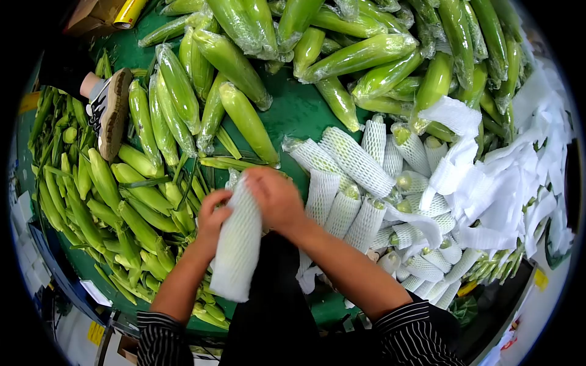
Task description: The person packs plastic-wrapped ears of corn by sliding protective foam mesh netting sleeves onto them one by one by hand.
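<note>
A white foam net sleeve (237, 244) hangs between my two hands at the centre, with a bit of plastic-wrapped tip showing at its top. My left hand (213, 221) is closed on the sleeve's left edge. Curled round its upper right side is my right hand (273, 198), slightly blurred. Whether a corn cob fills the sleeve is hidden. Just right of my hands lie corn cobs in foam nets (357, 161). Plastic-wrapped green corn (249, 122) lies beyond my hands, and unwrapped corn in husks (137, 226) is heaped to the left.
Loose white foam sleeves (488, 189) are piled at the right. More plastic-wrapped corn (366, 58) is stacked at the back on the green surface (293, 113). A person's shoe (111, 113) rests among the corn at upper left, near a cardboard box (91, 17).
</note>
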Tool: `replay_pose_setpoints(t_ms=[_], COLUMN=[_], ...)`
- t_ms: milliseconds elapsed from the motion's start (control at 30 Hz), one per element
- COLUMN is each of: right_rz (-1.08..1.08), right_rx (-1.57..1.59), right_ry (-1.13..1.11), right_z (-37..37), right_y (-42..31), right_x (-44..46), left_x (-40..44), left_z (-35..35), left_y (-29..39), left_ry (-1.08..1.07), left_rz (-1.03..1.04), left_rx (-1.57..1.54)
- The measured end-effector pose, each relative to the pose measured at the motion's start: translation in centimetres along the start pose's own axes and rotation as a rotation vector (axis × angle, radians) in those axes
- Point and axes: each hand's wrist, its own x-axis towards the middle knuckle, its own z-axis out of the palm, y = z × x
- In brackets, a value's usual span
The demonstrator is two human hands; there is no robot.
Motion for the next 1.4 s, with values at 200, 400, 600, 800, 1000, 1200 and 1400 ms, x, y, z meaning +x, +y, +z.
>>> replay_pose_setpoints(t_ms=[200,400,600,800,1000,1200,1400], right_rz=[-0.331,-0.383,-0.170,0.190,0.201,-0.125,0.350], right_rx=[-0.017,-0.047,-0.665,-1.181,-1.067,-0.220,0.570], right_ry=[-0.696,-0.580,0.403,0.495,0.445,0.369,0.163], right_z=[1.2,-1.6,-18.2,-26.9,-31.5,-27.0,-11.1], right_y=[0.8,-1.4,-2.3,-3.1,0.8,-5.8,-2.9], right_x=[-4.3,-4.0,-2.8,-2.8,-3.4,-3.8,1.7], left_x=[-2.9,0.0,12.9,16.0,18.7,17.7,14.1], left_z=[-9.8,-5.3,4.3,9.2,6.6,2.7,8.8], left_y=[4.9,8.0,6.5,1.9,6.6,13.3,12.9], left_ry=[-0.527,-0.133,-0.251,-0.638,-0.517,-0.175,0.021], left_rz=[0.350,0.091,0.322,0.648,0.837,0.363,0.104], left_rx=[0.389,0.239,0.435,1.009,0.768,-0.093,-0.252])
